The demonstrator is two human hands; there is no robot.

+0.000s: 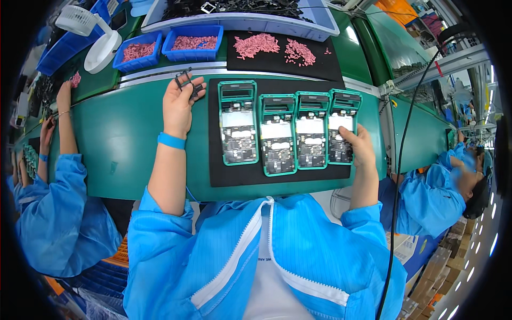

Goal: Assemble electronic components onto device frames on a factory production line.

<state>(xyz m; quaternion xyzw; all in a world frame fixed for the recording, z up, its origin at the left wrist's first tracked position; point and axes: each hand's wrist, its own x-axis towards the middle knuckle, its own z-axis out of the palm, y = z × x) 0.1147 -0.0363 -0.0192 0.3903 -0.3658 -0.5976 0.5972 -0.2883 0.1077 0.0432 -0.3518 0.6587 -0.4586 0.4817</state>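
Note:
My left hand, palm up, has its fingers curled around a few small black plastic frames beyond the left edge of the black mat. On that mat several handheld devices with bare circuit boards lie in green frames, roughly side by side. The leftmost device sits slightly farther away than the two in the middle. At the far right of the row, my right hand grips the rightmost device by its right edge, thumb over its face and the other fingers partly hidden.
Beyond the green table stand two blue bins of pink pieces, more pink pieces on a dark mat, and a large tray of black parts. A white fan is at far left. Co-workers flank me; a black cable hangs at right.

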